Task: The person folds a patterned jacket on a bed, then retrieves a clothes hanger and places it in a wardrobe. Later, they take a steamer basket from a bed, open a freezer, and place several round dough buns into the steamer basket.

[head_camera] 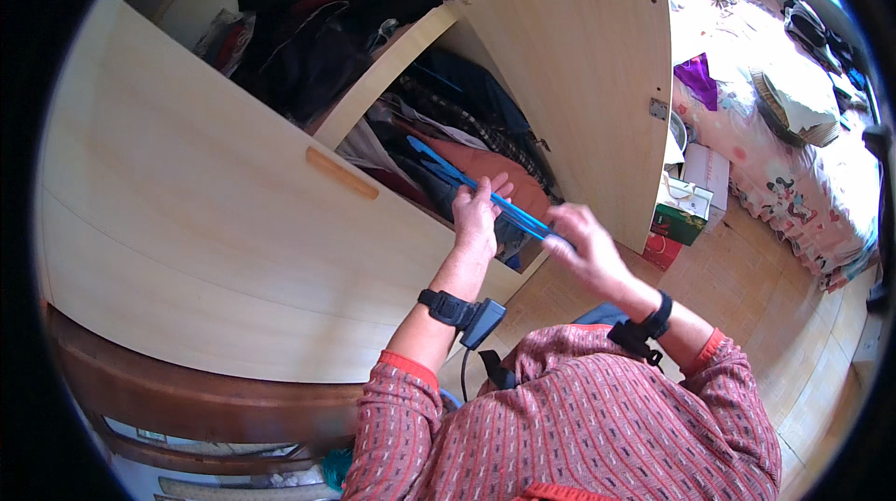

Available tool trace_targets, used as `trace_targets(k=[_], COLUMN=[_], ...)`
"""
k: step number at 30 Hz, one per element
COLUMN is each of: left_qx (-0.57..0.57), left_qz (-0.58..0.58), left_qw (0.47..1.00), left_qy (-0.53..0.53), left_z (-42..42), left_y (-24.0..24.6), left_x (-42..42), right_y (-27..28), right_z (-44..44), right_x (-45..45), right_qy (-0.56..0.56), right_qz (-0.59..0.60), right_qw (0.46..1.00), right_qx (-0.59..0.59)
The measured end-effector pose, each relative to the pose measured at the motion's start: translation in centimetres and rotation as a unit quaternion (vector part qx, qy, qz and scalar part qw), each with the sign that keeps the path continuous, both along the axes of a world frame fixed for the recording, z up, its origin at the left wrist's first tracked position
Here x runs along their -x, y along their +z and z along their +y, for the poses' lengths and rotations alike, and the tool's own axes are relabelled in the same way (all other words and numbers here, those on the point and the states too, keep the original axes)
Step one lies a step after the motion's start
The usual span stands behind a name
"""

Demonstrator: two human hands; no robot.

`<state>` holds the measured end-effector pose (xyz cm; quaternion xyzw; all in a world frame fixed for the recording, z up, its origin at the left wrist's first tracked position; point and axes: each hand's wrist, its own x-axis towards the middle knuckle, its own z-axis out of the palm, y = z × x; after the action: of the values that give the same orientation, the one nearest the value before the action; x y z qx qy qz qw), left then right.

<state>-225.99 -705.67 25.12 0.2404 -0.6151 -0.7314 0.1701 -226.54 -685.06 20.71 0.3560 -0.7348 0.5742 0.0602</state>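
Several blue clothes hangers [519, 216], apparently plastic, lie bundled together across both hands in front of the wardrobe opening. They cross the palm of my left hand [479, 214], whose fingers are partly spread around them. My right hand [582, 246] grips the bundle at its lower right end; the fingers are slightly blurred. The bundle's far end points up and left, over the folded clothes [483, 165] in the wardrobe's lower compartment. Among those clothes an orange-brown garment [514, 182] lies just behind the hangers.
An open wardrobe door [560, 67] stands behind my right hand; a closed door with a wooden handle [341, 173] is left. Dark clothes [315, 53] fill another compartment past a divider [385, 74]. Boxes [680, 217] stand beside a bed [784, 172]. Brown wooden furniture [210, 368] is lower left.
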Motion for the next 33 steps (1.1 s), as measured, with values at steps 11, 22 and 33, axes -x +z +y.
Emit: trace_targets(k=[11,22,33], left_qx=[0.004,0.091,0.839], left_qz=[0.008,-0.021,-0.133], left_qw=[1.0,0.972,0.524], left_qy=[-0.025,-0.214,-0.059], left_z=[2.9,-1.6,-19.7], left_y=[0.1,1.1,-2.9], left_x=[2.6,8.0,16.0], right_y=[0.3,2.7,2.0], right_z=[-1.2,2.3,-0.3], right_x=[0.2,10.2,12.9], right_qy=[0.037,0.077,0.057], right_qz=[-0.159,-0.136,-0.046], right_qw=[0.986,0.986,0.994], right_qx=[-0.018,-0.063,-0.085])
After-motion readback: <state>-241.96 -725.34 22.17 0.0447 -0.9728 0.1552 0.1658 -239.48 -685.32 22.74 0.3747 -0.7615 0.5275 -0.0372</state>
